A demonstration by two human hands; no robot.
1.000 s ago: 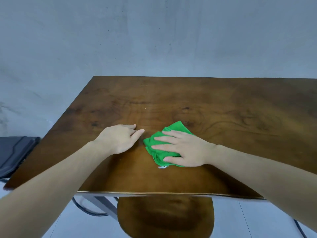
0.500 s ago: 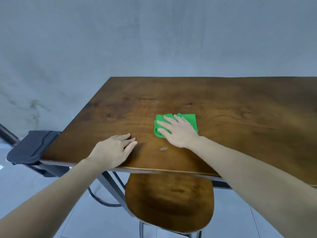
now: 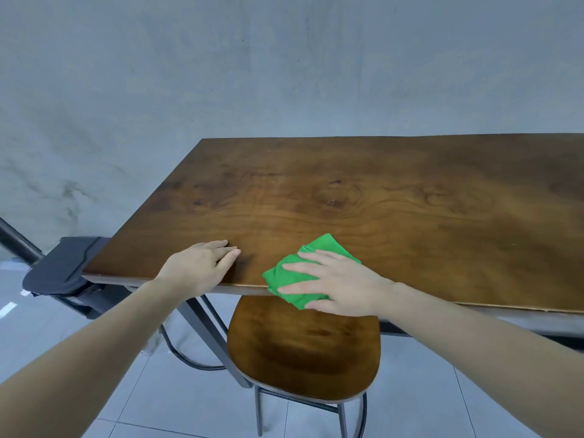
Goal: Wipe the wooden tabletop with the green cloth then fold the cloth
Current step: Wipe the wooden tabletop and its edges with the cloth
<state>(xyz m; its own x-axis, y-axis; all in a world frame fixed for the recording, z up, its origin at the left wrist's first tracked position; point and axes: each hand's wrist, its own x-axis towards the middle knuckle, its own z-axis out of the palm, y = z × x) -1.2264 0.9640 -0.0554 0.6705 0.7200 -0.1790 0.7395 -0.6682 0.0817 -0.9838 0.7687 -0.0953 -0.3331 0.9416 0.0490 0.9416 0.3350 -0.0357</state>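
Wooden bench (image 3: 395, 197) fills right of scene; wooden stool (image 3: 303, 352) below near edge. Right hand (image 3: 341, 282) flat, fingers spread, pressing green cloth (image 3: 319, 248) overhanging near edge. Left hand (image 3: 202, 267) flat on bench, fingers released, left of cloth.

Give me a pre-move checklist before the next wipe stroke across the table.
1. Right hand flat on the green cloth, fingers spread: ok.
2. Cloth fully on the tabletop: not ok, its near corner hangs over the front edge.
3. Left hand braced on the table near the front edge, apart from the cloth: ok.
4. Wood ahead free of objects: ok.
5. Cloth bunched, not spread flat: not ok for wide coverage.
6. Surface clean where already wiped: cannot tell.
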